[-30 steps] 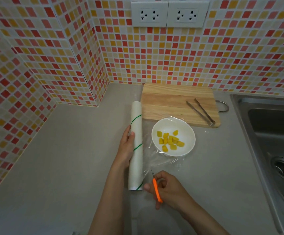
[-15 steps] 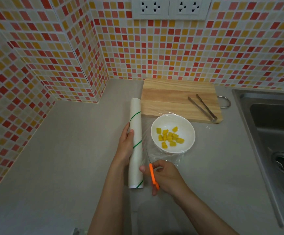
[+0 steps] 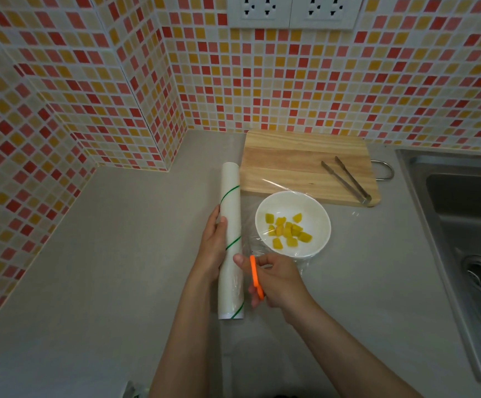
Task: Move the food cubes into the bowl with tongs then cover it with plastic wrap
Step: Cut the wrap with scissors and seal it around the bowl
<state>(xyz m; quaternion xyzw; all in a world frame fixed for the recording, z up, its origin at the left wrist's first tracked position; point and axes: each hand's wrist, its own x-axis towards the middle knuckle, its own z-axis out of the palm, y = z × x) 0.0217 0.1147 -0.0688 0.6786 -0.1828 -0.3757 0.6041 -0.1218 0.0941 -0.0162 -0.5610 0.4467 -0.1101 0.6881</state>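
Note:
A white bowl (image 3: 293,202) holds several yellow food cubes (image 3: 286,230) and sits under a stretched sheet of clear plastic wrap (image 3: 273,186). The wrap runs from a long white roll (image 3: 231,196) with green stripes lying left of the bowl. My left hand (image 3: 214,242) rests against the roll's left side, thumb on top. My right hand (image 3: 275,278) grips orange-handled scissors (image 3: 256,277) just below the bowl, at the wrap between roll and bowl. Metal tongs (image 3: 345,179) lie on the wooden cutting board (image 3: 291,162).
A steel sink (image 3: 463,225) fills the right side. Tiled walls stand behind and to the left. The grey counter (image 3: 118,254) stretches left of the roll.
My right hand with the scissors has moved forward along the roll, toward the bowl. The left hand stays on the roll.

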